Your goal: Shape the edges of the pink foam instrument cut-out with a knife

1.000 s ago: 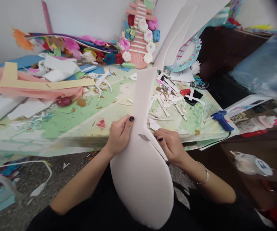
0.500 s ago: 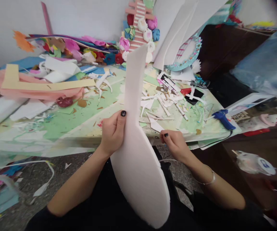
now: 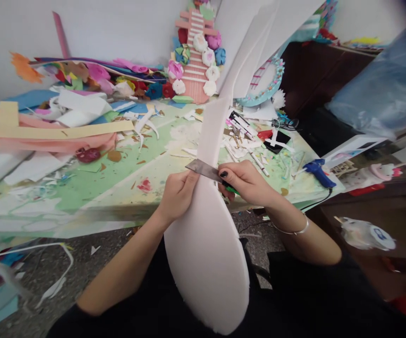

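A white foam board cutout [image 3: 208, 253], with a rounded body and a straight neck, rises from my lap toward the table. My left hand [image 3: 178, 195] grips its left edge where the neck meets the body, thumb on the front face. In my right hand [image 3: 247, 183] is a utility knife [image 3: 206, 170], its wide grey blade lying across the neck, with a bit of green handle showing below my fingers. The blade tip reaches close to my left thumb. Whether the blade cuts into the foam I cannot tell.
White scraps and pens [image 3: 241, 126] litter the table [image 3: 153, 180]. A blue glue gun [image 3: 319, 172] lies at its right edge. Behind stands a pink flower-covered instrument model [image 3: 196, 70], beside a round light-blue one [image 3: 259, 94]. Coloured paper [image 3: 93, 108] is piled left.
My right hand has come up and left, bringing the knife blade into view across the neck. The cutout's neck has tilted lower and rightward, and the view has shifted slightly.
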Available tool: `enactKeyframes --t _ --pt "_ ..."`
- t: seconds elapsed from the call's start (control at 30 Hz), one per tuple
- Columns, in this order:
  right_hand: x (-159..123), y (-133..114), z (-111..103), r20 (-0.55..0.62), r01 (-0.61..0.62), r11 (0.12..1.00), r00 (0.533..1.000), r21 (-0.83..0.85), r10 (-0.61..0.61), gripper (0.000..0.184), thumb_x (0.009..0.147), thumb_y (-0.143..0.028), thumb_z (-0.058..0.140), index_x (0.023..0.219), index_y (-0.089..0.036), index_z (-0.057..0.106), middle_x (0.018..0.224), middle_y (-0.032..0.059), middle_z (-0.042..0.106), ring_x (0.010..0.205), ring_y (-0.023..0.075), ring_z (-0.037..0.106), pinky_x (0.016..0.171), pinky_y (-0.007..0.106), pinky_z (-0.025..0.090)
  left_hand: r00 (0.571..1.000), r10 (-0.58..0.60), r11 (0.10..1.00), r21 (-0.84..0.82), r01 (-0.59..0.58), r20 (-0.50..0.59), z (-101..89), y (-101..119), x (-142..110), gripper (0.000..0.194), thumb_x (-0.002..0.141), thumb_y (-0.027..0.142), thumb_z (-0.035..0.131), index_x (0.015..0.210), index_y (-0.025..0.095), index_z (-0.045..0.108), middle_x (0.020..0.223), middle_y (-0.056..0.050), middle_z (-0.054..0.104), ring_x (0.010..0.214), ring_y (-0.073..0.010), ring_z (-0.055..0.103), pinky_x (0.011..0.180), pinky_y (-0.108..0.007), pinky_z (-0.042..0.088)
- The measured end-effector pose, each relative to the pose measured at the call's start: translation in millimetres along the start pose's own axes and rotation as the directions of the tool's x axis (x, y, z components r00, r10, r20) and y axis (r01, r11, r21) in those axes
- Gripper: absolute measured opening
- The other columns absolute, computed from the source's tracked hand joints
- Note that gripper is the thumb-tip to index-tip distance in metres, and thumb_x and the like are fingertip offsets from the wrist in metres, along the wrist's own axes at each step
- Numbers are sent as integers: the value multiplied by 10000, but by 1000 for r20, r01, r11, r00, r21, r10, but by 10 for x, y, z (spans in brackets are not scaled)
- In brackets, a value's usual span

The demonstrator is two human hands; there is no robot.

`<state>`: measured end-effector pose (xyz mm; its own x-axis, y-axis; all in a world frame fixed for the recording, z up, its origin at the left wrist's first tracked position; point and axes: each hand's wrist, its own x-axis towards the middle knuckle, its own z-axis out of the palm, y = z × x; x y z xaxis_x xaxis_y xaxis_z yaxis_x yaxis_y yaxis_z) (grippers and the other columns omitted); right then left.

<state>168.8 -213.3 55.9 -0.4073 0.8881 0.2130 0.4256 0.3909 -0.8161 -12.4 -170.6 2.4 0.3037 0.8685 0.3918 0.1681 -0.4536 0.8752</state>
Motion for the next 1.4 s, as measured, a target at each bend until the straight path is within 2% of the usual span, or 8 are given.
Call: enactKeyframes --t 0.2,0.37,0.47,0.6,0.93,1.4 --pt "43 -60 16 4 128 976 992 -179 -129 508 990 -459 339 600 -163 475 476 -43 499 433 38 434 521 180 334 995 63 998 15 -62 -76 28 -124 -31 382 890 329 462 539 183 430 519 21 405 535 -112 392 493 -240 316" --pt "24 -81 39 -10 228 916 970 -330 -245 439 997 -362 335 614 -177 443 495 -51 424 446 54 366 508 201 282 986 100 995 -15 -103 -131 45 -140 -65 410 899 376 483 544 171 476 533 26 434 522 -101 393 498 -228 340" --pt "18 -62 46 9 267 883 958 -386 -285 399 988 -333 348 627 -183 425 508 -56 381 449 60 341 502 208 265 988 93 994 -39 -98 -125 41 -123 -76 431 906 392 472 537 169 476 519 27 416 508 -98 377 479 -225 330" --pt "16 -37 51 50 266 894 963 -360 -266 371 977 -307 359 632 -185 422 500 -62 362 440 59 346 500 202 265 992 99 992 -70 -104 -74 34 -102 -81 431 916 380 452 542 166 466 503 32 381 494 -90 354 460 -218 315" --pt "-8 3 79 74 250 920 968 -301 -239 429 985 -392 329 626 -183 433 485 -58 393 437 58 364 499 203 275 998 41 981 -185 -50 -50 31 -3 -100 470 918 427 432 525 188 336 468 45 283 452 -82 242 407 -245 219" --pt "-71 110 92 116 217 953 974 -211 -196 395 972 -363 360 636 -183 462 494 -54 408 445 63 361 493 213 279 999 -52 976 -214 47 -17 40 -34 -137 499 918 462 430 506 188 368 470 33 326 431 -85 267 410 -251 228"
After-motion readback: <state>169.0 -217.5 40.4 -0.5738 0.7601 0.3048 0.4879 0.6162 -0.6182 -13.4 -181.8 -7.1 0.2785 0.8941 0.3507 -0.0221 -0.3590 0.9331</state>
